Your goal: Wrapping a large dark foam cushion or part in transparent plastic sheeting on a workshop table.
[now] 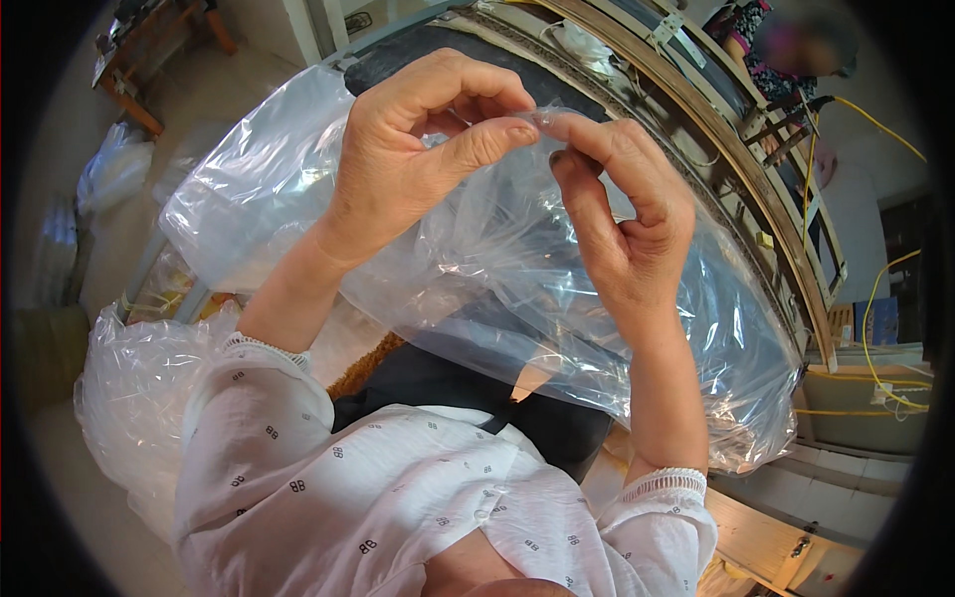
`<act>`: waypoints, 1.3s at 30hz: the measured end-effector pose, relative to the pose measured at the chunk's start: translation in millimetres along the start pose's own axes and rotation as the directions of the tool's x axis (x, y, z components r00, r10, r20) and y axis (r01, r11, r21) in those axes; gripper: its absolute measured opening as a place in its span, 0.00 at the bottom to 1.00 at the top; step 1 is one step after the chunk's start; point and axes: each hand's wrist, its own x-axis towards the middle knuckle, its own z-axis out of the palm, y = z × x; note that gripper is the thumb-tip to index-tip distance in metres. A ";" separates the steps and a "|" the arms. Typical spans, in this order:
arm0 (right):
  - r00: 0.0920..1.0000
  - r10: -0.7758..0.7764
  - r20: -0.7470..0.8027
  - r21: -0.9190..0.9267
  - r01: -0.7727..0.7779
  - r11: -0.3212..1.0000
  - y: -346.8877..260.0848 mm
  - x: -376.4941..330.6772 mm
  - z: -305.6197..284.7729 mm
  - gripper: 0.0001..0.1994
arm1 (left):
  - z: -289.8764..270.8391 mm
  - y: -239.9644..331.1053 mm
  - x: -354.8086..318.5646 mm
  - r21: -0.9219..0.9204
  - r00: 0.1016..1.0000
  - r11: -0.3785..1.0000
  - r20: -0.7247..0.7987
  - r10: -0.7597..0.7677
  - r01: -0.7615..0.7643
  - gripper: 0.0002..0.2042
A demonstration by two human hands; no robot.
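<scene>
A large clear plastic bag spreads in shiny folds over my lap and the bench edge in front of me. My left hand is raised at the centre, its thumb and forefinger pinching the bag's thin edge. My right hand meets it from the other side. Its forefinger reaches to the same spot, and its thumb is bent in just below, closed on the plastic. The fingertips of both hands almost touch. Exactly how the film lies between them is too fine to make out.
Ahead runs a long machine frame with wooden and metal rails. Beyond it, at the upper right, is another person. Yellow cables hang at the right. More bunched clear plastic lies at my left; a wooden stand is farther back.
</scene>
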 end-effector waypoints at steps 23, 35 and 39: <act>0.999 -0.032 -0.014 -0.285 0.027 0.958 10.3 -5.2 -22.0 0.16 | 11.3 -16.1 15.5 -0.311 0.982 0.939 -0.071 -0.175 0.145 0.05; 0.835 0.208 -0.510 -0.690 -0.541 0.481 85.7 -197.3 -178.9 0.13 | -75.4 -213.6 82.8 0.031 0.813 0.832 -0.237 -0.533 0.554 0.15; 0.766 0.384 -0.516 -0.784 -0.603 0.149 91.8 -251.5 -250.8 0.18 | -51.4 -258.1 74.0 0.383 0.896 0.810 -0.180 -0.407 0.445 0.16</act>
